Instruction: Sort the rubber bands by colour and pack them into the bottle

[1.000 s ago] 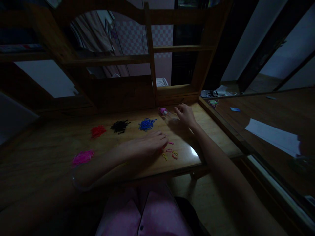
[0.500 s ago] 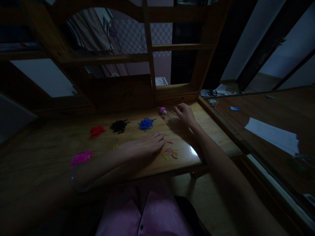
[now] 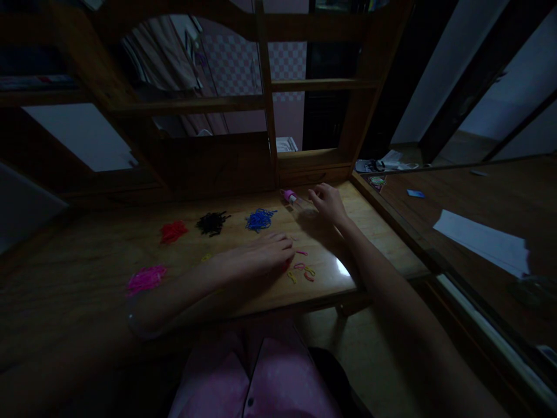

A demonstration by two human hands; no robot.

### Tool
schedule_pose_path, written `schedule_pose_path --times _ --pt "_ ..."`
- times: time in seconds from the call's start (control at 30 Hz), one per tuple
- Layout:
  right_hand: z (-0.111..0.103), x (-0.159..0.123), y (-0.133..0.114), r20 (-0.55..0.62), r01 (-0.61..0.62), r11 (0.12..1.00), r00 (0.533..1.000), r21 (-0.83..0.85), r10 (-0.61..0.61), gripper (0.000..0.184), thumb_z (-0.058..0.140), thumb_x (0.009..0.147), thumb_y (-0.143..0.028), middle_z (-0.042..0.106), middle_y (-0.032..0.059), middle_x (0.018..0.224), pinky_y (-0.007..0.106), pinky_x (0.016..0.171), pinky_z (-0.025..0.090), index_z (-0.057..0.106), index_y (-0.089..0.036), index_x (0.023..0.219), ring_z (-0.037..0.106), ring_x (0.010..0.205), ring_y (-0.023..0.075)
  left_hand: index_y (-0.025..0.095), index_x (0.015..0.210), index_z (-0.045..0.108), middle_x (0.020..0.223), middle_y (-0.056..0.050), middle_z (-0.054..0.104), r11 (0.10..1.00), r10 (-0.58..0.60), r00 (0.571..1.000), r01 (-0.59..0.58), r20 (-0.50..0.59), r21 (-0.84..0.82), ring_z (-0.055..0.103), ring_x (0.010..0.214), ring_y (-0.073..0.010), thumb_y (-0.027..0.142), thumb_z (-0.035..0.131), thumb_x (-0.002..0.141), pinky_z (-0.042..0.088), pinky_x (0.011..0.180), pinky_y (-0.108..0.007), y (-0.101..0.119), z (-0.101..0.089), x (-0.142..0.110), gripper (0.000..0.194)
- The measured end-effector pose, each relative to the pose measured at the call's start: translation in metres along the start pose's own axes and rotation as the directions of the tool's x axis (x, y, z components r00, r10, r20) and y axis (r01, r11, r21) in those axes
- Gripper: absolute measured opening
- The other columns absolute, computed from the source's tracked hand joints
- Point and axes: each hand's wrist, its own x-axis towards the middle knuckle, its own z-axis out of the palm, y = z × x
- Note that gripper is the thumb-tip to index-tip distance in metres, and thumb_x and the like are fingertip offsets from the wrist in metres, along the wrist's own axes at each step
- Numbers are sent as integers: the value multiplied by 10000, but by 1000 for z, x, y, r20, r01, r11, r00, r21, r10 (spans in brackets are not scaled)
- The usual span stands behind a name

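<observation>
My left hand is palm down on the wooden desk, its fingers bent together and their tips mostly hidden. Red bits show beside its fingertips; whether they are gripped is hidden. Just right of it lie a pink rubber band, a yellow one and several more small loose ones. Farther back, my right hand rests with curled fingers by a clear bottle with a pink cap, which lies on its side. Dim light hides whether those fingers hold anything.
Piles of bands lie on the desk: blue, black, red and pink. Some yellow bands sit behind my left forearm. A wooden shelf frame rises at the back. White papers lie on the right-hand surface.
My left hand shifted slightly left, then a little back right, staying low over the bands. My right hand and the bottle keep their places. The view moved slightly.
</observation>
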Motion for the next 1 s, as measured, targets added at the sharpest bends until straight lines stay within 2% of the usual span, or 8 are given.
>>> schedule_pose_path --times 0.17,0.3,0.47,0.6,0.7,0.83,1.0 --pt "0 0 1 -3 13 1000 1000 -2 -13 299 490 921 -318 586 47 703 282 628 351 637 -184 698 531 697 180 184 1061 553 1197 -82 562 994 22 999 -25 30 108 473 1121 -203 62 419 907 345 999 -346 -3 5 3 238" --pt "-1 0 1 9 12 1000 1000 0 -12 296 488 924 -325 587 51 717 282 636 357 654 -182 724 530 705 181 184 1107 531 1236 -82 541 995 21 999 -26 49 98 453 1165 -200 36 377 910 328 1023 -346 -7 12 -3 291" --pt "-1 0 0 2 15 1000 1000 3 -15 283 491 921 -303 579 45 719 281 639 350 648 -180 721 527 704 177 179 1106 492 1201 -80 516 999 -50 997 50 54 12 465 1100 -182 32 295 930 369 971 -313 -3 15 -15 302" --pt "0 1 0 4 9 1000 1000 0 -9 284 496 919 -305 574 45 709 280 637 349 638 -181 706 523 699 177 161 1030 498 1100 -104 523 995 -100 995 100 23 -1 471 995 -207 34 343 890 406 914 -332 2 8 -14 244" --pt "1 0 0 6 12 1000 1000 6 -13 284 488 923 -303 578 44 724 282 647 353 637 -183 712 524 709 177 160 1012 498 1077 -106 522 996 -94 996 94 3 -10 466 980 -220 15 381 841 411 888 -345 0 7 -10 253" --pt "0 -1 0 2 13 1000 1000 7 -13 288 492 920 -313 574 41 716 287 652 353 634 -181 707 524 699 176 185 979 517 1053 -75 538 995 -67 998 67 2 -76 476 953 -200 69 379 900 412 866 -326 -6 13 -8 197" --pt "0 -1 0 -1 13 1000 1000 8 -13 303 485 923 -314 579 45 710 290 651 351 638 -181 698 523 697 176 194 940 545 1026 -62 564 998 -32 999 32 6 -51 482 941 -187 97 396 924 416 849 -304 -4 16 -7 179"
